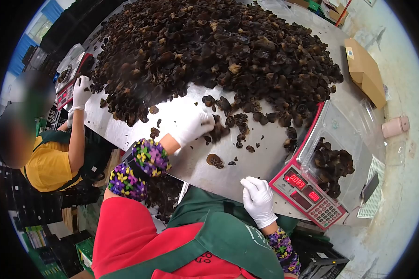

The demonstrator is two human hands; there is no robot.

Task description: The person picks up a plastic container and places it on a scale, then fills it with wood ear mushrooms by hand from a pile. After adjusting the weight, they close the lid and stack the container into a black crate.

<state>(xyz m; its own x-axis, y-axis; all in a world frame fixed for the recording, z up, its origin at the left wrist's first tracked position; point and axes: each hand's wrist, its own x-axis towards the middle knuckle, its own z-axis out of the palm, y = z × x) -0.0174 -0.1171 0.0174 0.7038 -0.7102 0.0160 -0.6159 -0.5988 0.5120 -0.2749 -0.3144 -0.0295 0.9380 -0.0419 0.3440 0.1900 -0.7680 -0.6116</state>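
Dark mushroom pieces (209,51), a massive heap of them, take up the far part of the metal surface (270,160), so the bulk is out ahead of both hands. The left hand (194,126) is in the gap just in front of the heap, fingers curled down at a small clump (218,131); it's pretty blurry, so can't tell whether that's actually gripped. The right hand (257,200) is well apart from it, back by the near edge, fingers drawn in together, closer to the red scale (307,186) than to the heap. Another batch (333,165) sits on that scale.

As for room: there's a decent bare strip of metal between the heap and the near edge, with just a few loose bits like the curled one (214,161) scattered around. The near edge runs at a slant right in front of the person's apron (237,237). Over on the right, the scale boxes things in, so space gets tight there. On the left, a co-worker's gloved hand (82,93) is beside a second scale (66,95).
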